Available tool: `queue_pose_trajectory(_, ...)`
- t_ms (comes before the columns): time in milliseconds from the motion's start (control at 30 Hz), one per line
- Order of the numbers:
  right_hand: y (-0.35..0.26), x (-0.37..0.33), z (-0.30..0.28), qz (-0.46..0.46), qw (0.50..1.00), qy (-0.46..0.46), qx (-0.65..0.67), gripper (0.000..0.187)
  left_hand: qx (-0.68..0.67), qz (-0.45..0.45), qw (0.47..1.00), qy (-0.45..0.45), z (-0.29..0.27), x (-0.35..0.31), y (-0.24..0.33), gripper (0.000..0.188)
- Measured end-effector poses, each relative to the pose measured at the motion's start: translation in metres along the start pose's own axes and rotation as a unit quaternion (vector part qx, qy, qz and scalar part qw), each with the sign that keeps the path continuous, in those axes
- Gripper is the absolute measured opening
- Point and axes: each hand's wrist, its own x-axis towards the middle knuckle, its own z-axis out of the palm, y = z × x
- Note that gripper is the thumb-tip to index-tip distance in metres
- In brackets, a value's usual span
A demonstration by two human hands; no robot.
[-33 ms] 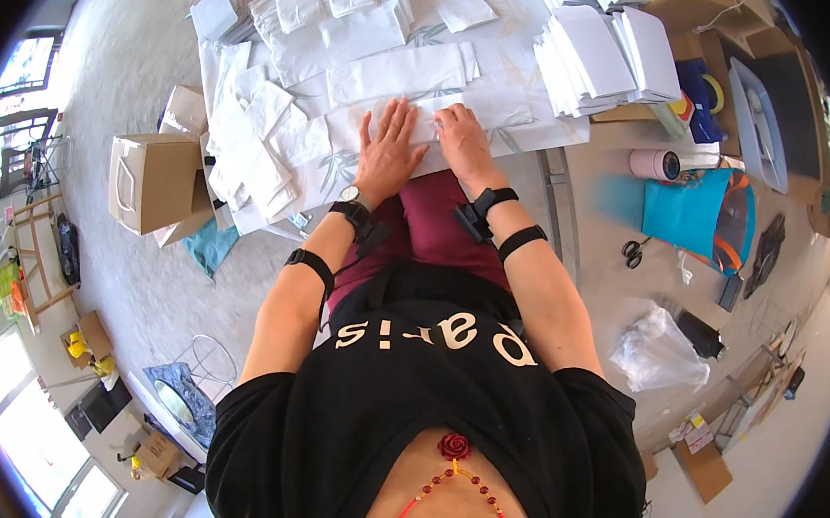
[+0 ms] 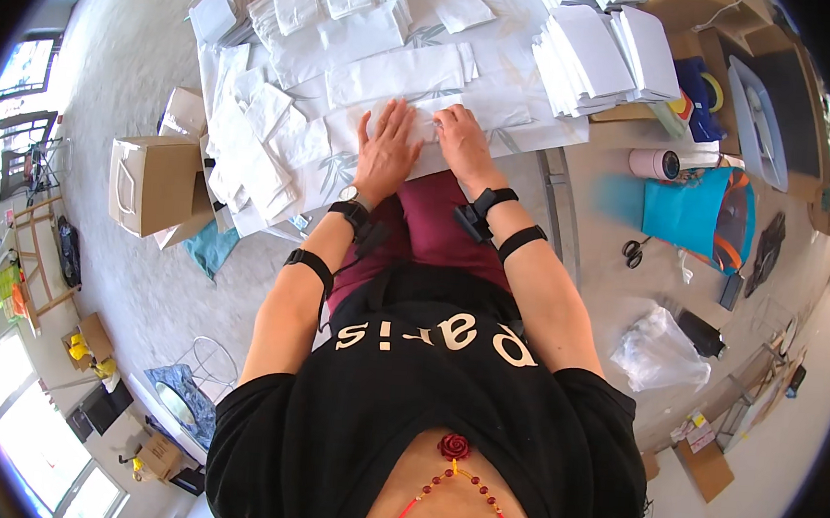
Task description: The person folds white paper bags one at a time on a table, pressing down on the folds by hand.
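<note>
My left hand (image 2: 387, 151) lies flat, fingers spread, at the near edge of the table (image 2: 539, 136). Beneath its fingertips is a flat white bag (image 2: 498, 119), thin and slightly see-through. Beside it my right hand (image 2: 463, 149) has its fingers curled and pinched together on the same bag. Another flat white bag (image 2: 389, 76) lies just beyond the hands. Left of them spreads a loose pile of white bags (image 2: 255, 137). Farther back is a layered stack of white bags (image 2: 340, 23). What the right fingertips cover is hidden.
Stacks of folded white paper (image 2: 593, 55) stand at the table's far right. A cardboard box (image 2: 156, 183) is at the left. On the right are a pink cylinder (image 2: 654, 163), a blue bag (image 2: 688, 209), black scissors (image 2: 635, 253) and a clear plastic bag (image 2: 659, 351).
</note>
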Motion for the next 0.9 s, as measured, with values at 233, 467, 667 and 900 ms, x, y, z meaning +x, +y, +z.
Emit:
queue_pose_trajectory(233, 0.006, 0.0, 0.004, 0.007, 1.0, -0.006, 0.029, 0.017, -0.12, 0.012, 0.987, 0.11, 0.013, 0.086, -0.008, 0.016)
queue_pose_trajectory(467, 0.003, 0.001, 0.001, 0.007, 1.0, -0.011, 0.018, 0.019, -0.039, -0.033, 0.999, 0.016, 0.032, 0.12, -0.001, 0.01)
queue_pose_trajectory(667, 0.006, 0.001, 0.002, 0.002, 1.0, -0.004, 0.017, 0.018, -0.08, -0.07, 0.993, 0.044, 0.044, 0.129, -0.007, 0.01)
queue_pose_trajectory(900, 0.005, 0.001, 0.004, 0.014, 0.999, -0.015, 0.028, 0.015, -0.176, -0.128, 0.976, 0.022, 0.042, 0.131, -0.021, 0.015)
